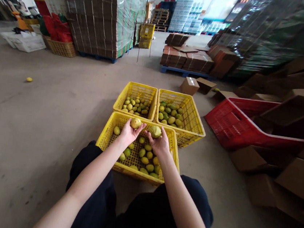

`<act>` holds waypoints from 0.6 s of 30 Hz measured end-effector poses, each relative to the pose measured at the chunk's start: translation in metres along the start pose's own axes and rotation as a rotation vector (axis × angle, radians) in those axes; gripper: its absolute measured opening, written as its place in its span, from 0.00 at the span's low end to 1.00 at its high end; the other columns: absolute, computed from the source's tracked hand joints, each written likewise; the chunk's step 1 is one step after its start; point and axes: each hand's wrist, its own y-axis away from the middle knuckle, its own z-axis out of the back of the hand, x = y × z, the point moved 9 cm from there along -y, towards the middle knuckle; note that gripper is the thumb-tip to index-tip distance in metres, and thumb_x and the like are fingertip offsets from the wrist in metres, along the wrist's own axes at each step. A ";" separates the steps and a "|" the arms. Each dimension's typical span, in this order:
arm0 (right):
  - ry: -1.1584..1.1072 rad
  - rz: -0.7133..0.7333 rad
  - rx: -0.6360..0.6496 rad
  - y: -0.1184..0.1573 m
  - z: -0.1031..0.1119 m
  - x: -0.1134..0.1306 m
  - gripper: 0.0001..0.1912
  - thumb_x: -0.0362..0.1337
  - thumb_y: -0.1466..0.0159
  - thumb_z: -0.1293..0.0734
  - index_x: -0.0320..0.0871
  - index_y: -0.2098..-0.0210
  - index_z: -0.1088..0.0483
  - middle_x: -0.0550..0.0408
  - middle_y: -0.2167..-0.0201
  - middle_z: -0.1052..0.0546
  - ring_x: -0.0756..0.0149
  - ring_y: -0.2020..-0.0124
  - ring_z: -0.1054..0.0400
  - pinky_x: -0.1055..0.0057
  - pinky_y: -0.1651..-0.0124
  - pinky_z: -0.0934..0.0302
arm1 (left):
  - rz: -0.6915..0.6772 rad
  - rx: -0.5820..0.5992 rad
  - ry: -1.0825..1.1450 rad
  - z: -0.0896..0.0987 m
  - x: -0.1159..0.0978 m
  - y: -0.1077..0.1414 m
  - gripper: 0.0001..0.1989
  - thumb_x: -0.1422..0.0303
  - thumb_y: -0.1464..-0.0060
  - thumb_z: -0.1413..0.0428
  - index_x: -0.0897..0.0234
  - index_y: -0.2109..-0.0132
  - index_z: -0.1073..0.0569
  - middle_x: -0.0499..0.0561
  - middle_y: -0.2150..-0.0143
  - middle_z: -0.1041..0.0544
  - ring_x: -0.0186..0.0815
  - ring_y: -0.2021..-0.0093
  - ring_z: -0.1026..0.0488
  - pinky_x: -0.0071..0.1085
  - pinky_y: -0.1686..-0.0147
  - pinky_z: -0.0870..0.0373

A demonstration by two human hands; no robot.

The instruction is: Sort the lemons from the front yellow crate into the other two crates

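Observation:
My left hand (pixel 130 131) holds a round yellow fruit (pixel 136 123) with small dark specks. In my right hand (pixel 159 142) rests a larger, bumpy yellow-green fruit (pixel 155 131). Both hands are raised over the near yellow crate (pixel 175 155), which has several yellow and green fruits (pixel 145 160) on its mesh bottom. Behind it stand two more yellow crates side by side. The back left crate (pixel 117 99) contains mostly small yellowish fruits, and the back right crate (pixel 196 122) contains greener ones.
A red crate (pixel 229 124) and open cardboard boxes (pixel 298 178) lie to the right. One yellow fruit (pixel 29 79) is on the floor at left. Flattened cardboard (pixel 199 62) sits on a blue pallet (pixel 185 73) ahead. Wrapped stacks (pixel 92 12) stand behind.

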 end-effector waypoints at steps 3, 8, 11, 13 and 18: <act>0.039 0.016 0.031 -0.001 -0.001 0.001 0.18 0.52 0.41 0.30 0.44 0.62 0.27 0.51 0.69 0.19 0.59 0.65 0.22 0.71 0.70 0.25 | 0.051 -0.027 -0.015 0.002 0.004 -0.001 0.26 0.55 0.32 0.57 0.74 0.45 0.30 0.60 0.65 0.23 0.36 0.68 0.22 0.23 0.75 0.23; 0.055 0.014 0.022 -0.001 -0.002 -0.001 0.18 0.53 0.41 0.30 0.45 0.65 0.27 0.53 0.72 0.20 0.60 0.68 0.22 0.70 0.71 0.25 | 0.094 -0.053 -0.011 0.002 0.010 0.000 0.27 0.53 0.33 0.57 0.74 0.48 0.29 0.57 0.70 0.25 0.35 0.72 0.24 0.23 0.78 0.25; 0.048 -0.019 -0.025 0.000 -0.001 -0.004 0.13 0.49 0.38 0.31 0.45 0.64 0.27 0.55 0.73 0.20 0.64 0.72 0.23 0.73 0.75 0.27 | 0.055 -0.021 -0.038 -0.001 0.008 -0.001 0.20 0.58 0.33 0.53 0.72 0.50 0.28 0.58 0.68 0.24 0.36 0.69 0.23 0.24 0.75 0.24; 0.040 -0.029 -0.052 0.000 0.001 -0.005 0.09 0.44 0.36 0.32 0.45 0.63 0.27 0.56 0.73 0.20 0.67 0.74 0.25 0.74 0.75 0.27 | -0.009 0.024 -0.094 -0.004 0.003 -0.002 0.13 0.64 0.35 0.48 0.70 0.52 0.28 0.57 0.65 0.23 0.36 0.67 0.22 0.26 0.71 0.23; 0.046 0.083 -0.020 -0.002 0.004 0.003 0.09 0.39 0.41 0.27 0.47 0.64 0.30 0.59 0.72 0.20 0.68 0.74 0.26 0.70 0.72 0.26 | -0.195 0.171 -0.314 -0.016 -0.009 0.001 0.21 0.73 0.49 0.35 0.60 0.48 0.29 0.51 0.59 0.23 0.36 0.62 0.22 0.39 0.58 0.21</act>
